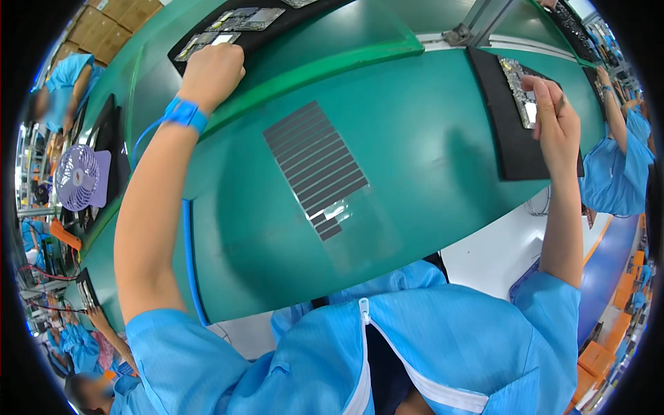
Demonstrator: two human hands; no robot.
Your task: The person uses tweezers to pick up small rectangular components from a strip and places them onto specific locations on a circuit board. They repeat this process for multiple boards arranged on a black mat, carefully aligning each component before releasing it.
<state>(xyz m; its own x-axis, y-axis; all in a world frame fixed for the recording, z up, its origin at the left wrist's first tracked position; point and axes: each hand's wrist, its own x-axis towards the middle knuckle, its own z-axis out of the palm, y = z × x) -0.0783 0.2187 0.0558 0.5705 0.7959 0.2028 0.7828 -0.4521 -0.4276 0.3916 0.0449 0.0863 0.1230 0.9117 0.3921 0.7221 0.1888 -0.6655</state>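
At the far left, my left hand (211, 76), with a blue wrist strap (185, 115), is closed in a loose fist. It rests at the near end of a row of circuit boards (252, 19) on a black mat; its fingertips are hidden. On the right my right hand (555, 121) has its fingers bent together over a single circuit board (513, 81) on another black mat (515, 160). A short, slim grey tool (560, 104) sticks out between those fingers; its kind is unclear. Between the hands lies a clear sheet with dark adhesive strips (315, 155).
A raised green ledge (332, 69) crosses the green table (422, 187). A metal post (477, 24) rises at the back. A blue coiled cord (190, 256) hangs by my left arm. A purple fan (79, 176) stands left. Other people in blue work on both sides.
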